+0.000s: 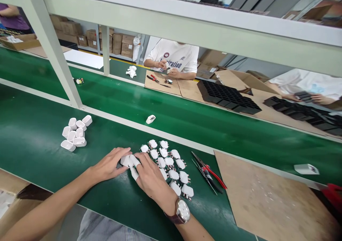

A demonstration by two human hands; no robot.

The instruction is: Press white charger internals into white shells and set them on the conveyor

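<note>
Nearest the viewer, a silver-cased wristwatch with a dark strap [182, 211] encircles the right wrist. The right hand [150, 172], its thumb and fingertips in white finger covers [134, 161], is drawn nearly closed against the right end of a small white plastic piece [124, 160]. The left hand [110, 167], thumb and fingers partly curled, pinches the piece's left side. The piece lies between both hands, low over a dark green worktop [107, 206]; the fingers hide too much of it to tell its long axis or facing. Right of the hands lie white-topped circuit assemblies [169, 161] in loose rows. Beyond these, steel tweezers [204, 177] and red-and-black-handled pliers [212, 176] lie side by side, tips pointing away and leftward, beside a flat brown board [269, 201]. Farther left, hollow white plastic cups [68, 146] form a cluster. Across the green belt [117, 103], which carries a white housing [150, 119], a co-worker in a white shirt [184, 55] handles small parts near black gridded trays [227, 97].
</note>
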